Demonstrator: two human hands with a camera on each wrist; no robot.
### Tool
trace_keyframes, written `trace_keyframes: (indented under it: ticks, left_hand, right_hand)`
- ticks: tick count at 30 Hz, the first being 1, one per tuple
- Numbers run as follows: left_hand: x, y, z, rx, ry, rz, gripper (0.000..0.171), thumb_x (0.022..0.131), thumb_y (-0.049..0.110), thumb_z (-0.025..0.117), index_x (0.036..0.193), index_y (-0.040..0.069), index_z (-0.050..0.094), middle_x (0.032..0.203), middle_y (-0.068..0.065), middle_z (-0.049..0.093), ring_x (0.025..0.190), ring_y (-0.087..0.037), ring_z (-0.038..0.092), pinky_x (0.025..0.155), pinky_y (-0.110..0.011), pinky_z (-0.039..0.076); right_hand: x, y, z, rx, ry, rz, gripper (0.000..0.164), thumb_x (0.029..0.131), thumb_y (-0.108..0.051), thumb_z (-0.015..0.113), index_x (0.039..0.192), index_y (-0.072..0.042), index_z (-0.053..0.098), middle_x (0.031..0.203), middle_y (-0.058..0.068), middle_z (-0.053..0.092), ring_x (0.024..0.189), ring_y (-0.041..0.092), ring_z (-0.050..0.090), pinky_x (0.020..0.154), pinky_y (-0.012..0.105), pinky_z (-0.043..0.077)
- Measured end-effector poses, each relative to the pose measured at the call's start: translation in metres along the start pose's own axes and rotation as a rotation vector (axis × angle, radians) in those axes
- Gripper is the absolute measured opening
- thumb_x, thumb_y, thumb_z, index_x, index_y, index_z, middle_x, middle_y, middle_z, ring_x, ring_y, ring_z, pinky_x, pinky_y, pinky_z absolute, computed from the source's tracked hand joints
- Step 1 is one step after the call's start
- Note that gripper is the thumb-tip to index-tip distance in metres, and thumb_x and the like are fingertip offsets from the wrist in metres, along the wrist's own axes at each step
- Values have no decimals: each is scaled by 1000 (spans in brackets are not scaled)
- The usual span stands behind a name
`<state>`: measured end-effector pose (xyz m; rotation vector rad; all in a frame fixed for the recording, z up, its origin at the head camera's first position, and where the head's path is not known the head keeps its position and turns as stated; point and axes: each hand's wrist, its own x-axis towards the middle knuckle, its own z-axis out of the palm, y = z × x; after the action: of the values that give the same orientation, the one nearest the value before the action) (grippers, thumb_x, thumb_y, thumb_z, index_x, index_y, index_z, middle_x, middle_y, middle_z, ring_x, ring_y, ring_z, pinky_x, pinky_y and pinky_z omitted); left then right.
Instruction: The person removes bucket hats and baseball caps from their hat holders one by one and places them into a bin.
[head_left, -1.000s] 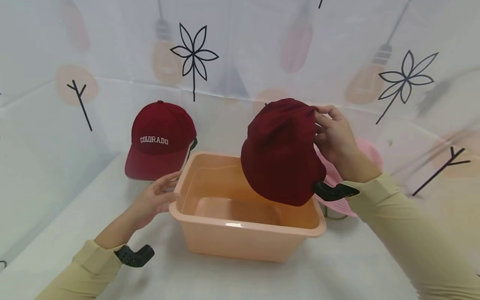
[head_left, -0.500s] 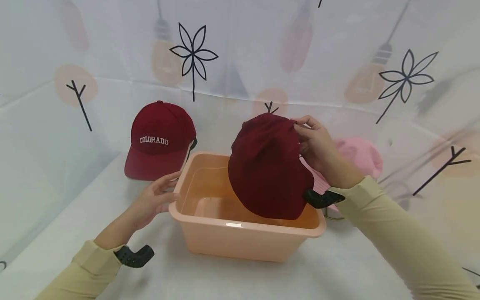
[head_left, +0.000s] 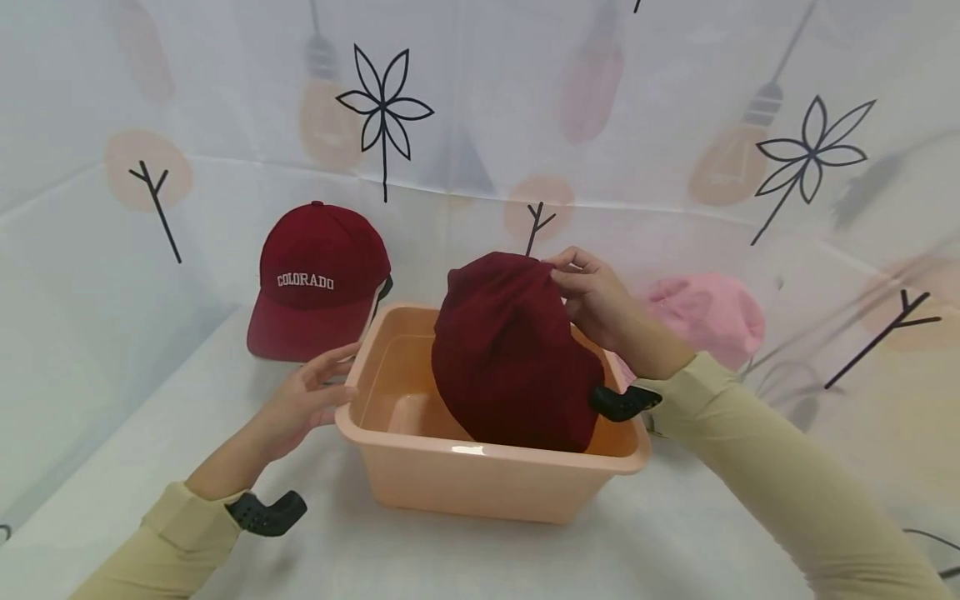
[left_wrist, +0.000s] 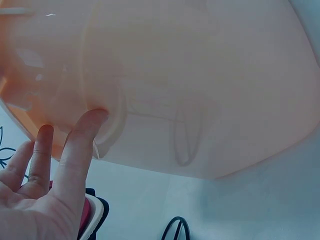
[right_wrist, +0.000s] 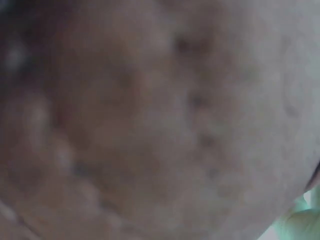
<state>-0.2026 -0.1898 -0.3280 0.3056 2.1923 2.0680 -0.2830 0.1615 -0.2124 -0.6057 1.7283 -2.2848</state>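
My right hand (head_left: 600,304) pinches the top edge of a soft maroon cloth hat (head_left: 510,358) between thumb and fingers. The hat hangs with its lower part inside a peach plastic basin (head_left: 480,483), towards the basin's right side. At the basin's left rim, my left hand (head_left: 300,408) touches it with fairly straight fingers. In the left wrist view, the thumb (left_wrist: 80,145) lies against the basin's outer wall (left_wrist: 165,95). The right wrist view is covered by a dark blur, so it does not show the fingers.
A maroon cap (head_left: 318,279) lettered COLORADO stands behind the basin's left corner. At the back right, behind the right forearm, sits a pink hat (head_left: 708,312), partly hidden. A printed white cloth (head_left: 465,125) hangs behind the white tabletop (head_left: 322,550).
My right hand has moved left and down with the maroon hat, bringing it lower into the basin. More of the pink hat shows now. The left hand has stayed at the rim.
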Motion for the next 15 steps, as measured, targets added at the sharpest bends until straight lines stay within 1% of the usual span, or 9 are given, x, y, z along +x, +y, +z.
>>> trace_keyframes:
  ticks: [2,5,9,12,15]
  left_hand:
    - [0,0,0,-1,-2,3,68,88,16,61,146,10,26,141,-23,33,123,-40,38,84,-46,49]
    - [-1,0,-1,-3,-6,6,68,88,16,60,146,10,26,141,-23,33,123,-40,38,84,-46,49]
    - [-1,-1,-1,-3,-8,8,67,89,16,60,146,10,26,141,-23,33,124,-40,38,84,-46,49]
    - [-1,-1,-1,-2,-9,11,68,89,17,60,147,10,25,141,-23,32,125,-40,37,85,-47,49]
    - [0,-1,-1,2,-8,16,68,89,17,60,147,10,25,141,-23,32,125,-41,36,85,-47,49]
  right_hand:
    - [2,3,2,-44,-32,24,29,96,2,39,83,-13,59,83,2,62,73,15,56,58,26,48]
    - [3,7,3,-112,-110,50,26,97,1,39,85,-13,58,86,2,61,77,16,55,60,28,48]
    - [6,13,3,-189,-211,74,16,96,-5,46,93,-14,59,92,2,60,84,17,56,66,30,49]
    - [8,17,3,-232,-239,111,12,96,-7,48,96,-15,58,97,2,60,87,17,56,70,31,49]
    - [10,21,6,-278,-249,167,13,97,-6,45,98,-15,55,99,2,59,86,18,57,74,34,48]
